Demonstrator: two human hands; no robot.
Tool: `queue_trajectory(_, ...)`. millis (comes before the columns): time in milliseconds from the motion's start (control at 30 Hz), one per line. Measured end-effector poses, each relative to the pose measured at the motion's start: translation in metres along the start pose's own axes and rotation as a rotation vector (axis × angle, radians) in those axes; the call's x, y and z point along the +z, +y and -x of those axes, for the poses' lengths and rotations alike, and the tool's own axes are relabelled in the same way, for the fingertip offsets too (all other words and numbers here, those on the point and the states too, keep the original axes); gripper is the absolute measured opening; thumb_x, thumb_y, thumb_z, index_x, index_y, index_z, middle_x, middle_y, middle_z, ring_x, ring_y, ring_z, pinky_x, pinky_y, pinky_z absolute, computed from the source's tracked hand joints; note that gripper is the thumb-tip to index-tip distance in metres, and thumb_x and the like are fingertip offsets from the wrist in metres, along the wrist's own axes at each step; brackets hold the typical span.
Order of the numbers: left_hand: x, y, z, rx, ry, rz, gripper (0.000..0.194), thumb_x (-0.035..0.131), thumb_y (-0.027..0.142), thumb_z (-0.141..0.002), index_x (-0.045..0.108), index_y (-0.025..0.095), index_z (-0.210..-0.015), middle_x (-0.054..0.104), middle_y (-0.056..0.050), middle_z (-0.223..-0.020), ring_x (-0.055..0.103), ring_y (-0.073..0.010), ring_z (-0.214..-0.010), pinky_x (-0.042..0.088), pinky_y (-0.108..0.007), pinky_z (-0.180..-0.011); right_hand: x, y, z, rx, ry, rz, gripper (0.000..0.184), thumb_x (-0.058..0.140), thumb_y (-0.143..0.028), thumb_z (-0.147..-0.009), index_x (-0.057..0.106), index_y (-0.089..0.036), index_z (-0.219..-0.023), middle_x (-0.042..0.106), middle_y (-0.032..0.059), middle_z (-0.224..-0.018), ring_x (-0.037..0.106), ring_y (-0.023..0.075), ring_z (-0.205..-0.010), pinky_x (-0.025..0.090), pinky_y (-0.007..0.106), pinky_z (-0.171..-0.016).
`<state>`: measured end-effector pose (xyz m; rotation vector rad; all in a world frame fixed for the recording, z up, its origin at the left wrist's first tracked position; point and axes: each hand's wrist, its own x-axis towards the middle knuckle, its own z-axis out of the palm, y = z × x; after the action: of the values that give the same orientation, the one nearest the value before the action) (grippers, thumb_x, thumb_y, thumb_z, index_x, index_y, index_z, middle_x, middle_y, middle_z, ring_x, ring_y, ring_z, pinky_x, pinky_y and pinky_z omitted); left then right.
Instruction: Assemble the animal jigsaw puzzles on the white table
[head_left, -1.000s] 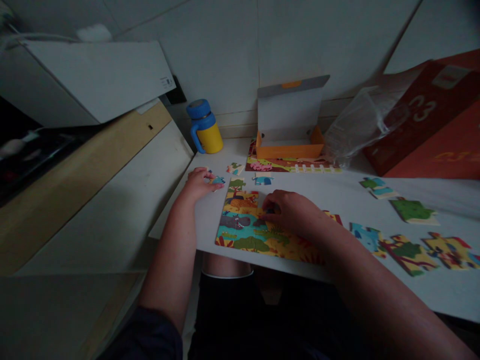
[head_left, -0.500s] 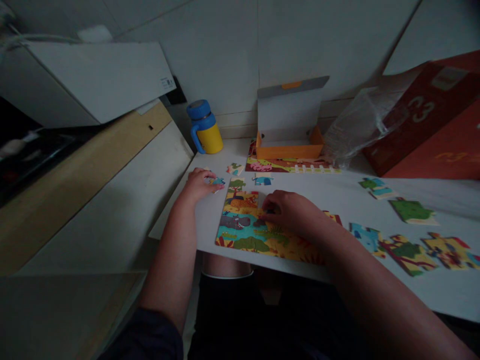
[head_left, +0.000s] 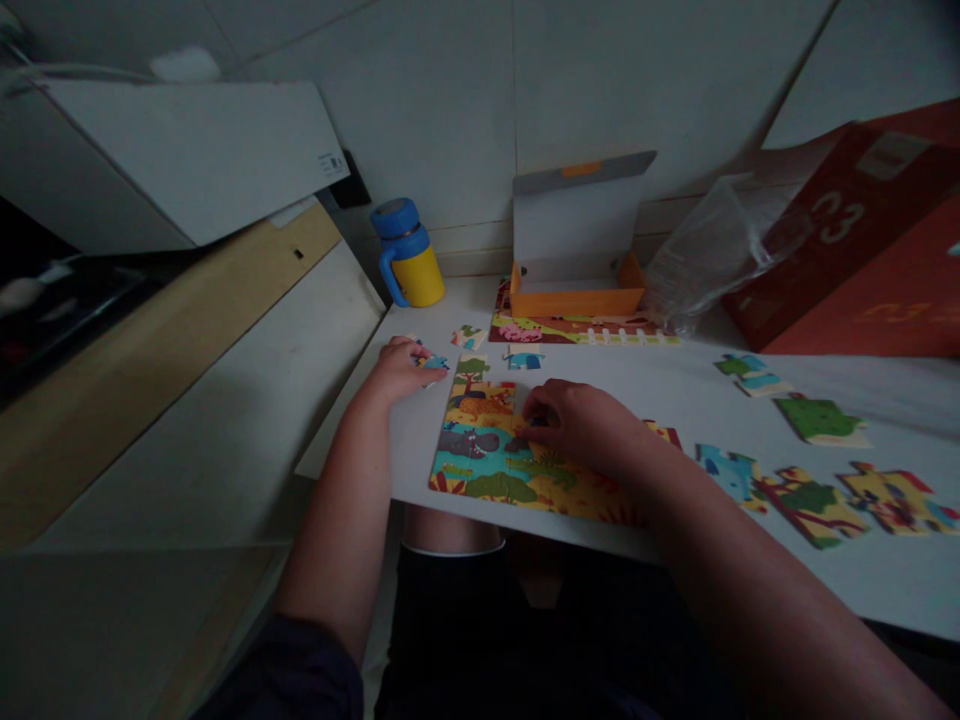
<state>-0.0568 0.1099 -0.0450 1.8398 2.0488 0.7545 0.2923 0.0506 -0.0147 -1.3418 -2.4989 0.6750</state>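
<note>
A partly joined colourful jigsaw (head_left: 487,455) lies at the near edge of the white table (head_left: 645,380). My right hand (head_left: 581,420) rests on top of the jigsaw, fingers curled and pressed down on a piece near its middle. My left hand (head_left: 397,367) sits to the left of the jigsaw's top corner, fingers pinched on a small blue puzzle piece (head_left: 435,362). Two loose pieces, a green and pink one (head_left: 468,337) and a blue one (head_left: 523,359), lie just beyond the jigsaw.
An open orange box (head_left: 576,285) stands on a printed sheet at the back, with a blue and yellow mug (head_left: 409,255) to its left. A clear plastic bag (head_left: 712,255) and red boxes (head_left: 862,240) are at the right. Several joined piece clusters (head_left: 814,500) lie to the right.
Almost nothing has moved. My left hand shifted slightly with the blue piece beside the jigsaw's corner; my right hand stays pressed on the jigsaw.
</note>
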Motion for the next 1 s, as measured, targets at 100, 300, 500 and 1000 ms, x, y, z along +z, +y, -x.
queue_trajectory(100, -0.003, 0.004, 0.001, -0.007, -0.001, 0.031, 0.047, 0.097, 0.043, -0.057, 0.078, 0.019, -0.094, 0.064, -0.009, -0.124, 0.063, -0.0271, -0.108, 0.052, -0.036, -0.093, 0.002, 0.002, -0.001, -0.007, 0.003, 0.010, 0.019, 0.080, -0.041, -0.093, 0.078, -0.025, -0.102, 0.076, 0.0048, -0.103, 0.066, 0.0202, -0.084, 0.045, 0.032, -0.073)
queue_trajectory(300, -0.006, 0.008, 0.002, -0.043, -0.002, 0.151, 0.049, 0.101, 0.043, -0.050, 0.074, 0.021, -0.084, 0.067, -0.003, -0.094, 0.061, -0.0211, -0.082, 0.047, -0.031, -0.070, 0.004, 0.003, -0.002, -0.018, 0.005, 0.010, 0.019, 0.079, -0.042, -0.094, 0.077, -0.025, -0.102, 0.075, 0.0046, -0.102, 0.066, 0.0202, -0.084, 0.044, 0.032, -0.073)
queue_trajectory(500, 0.000, 0.011, -0.002, -0.108, -0.005, 0.388, 0.061, 0.092, 0.068, -0.058, 0.059, 0.022, -0.081, 0.065, 0.000, -0.072, 0.061, -0.0179, -0.066, 0.043, -0.028, -0.059, 0.001, 0.000, 0.000, -0.015, -0.006, 0.017, 0.018, 0.077, -0.041, -0.095, 0.077, -0.024, -0.101, 0.075, 0.0057, -0.102, 0.065, 0.0205, -0.084, 0.043, 0.033, -0.072)
queue_trajectory(1000, 0.002, 0.038, 0.002, 0.144, -0.179, 0.159, 0.040, 0.075, 0.058, -0.086, 0.069, 0.021, -0.073, 0.071, -0.005, -0.074, 0.066, -0.0231, -0.074, 0.052, -0.034, -0.071, 0.002, -0.001, 0.001, -0.013, 0.025, 0.000, 0.019, 0.071, -0.042, -0.099, 0.077, -0.025, -0.099, 0.075, 0.0051, -0.099, 0.064, 0.0188, -0.079, 0.040, 0.032, -0.068)
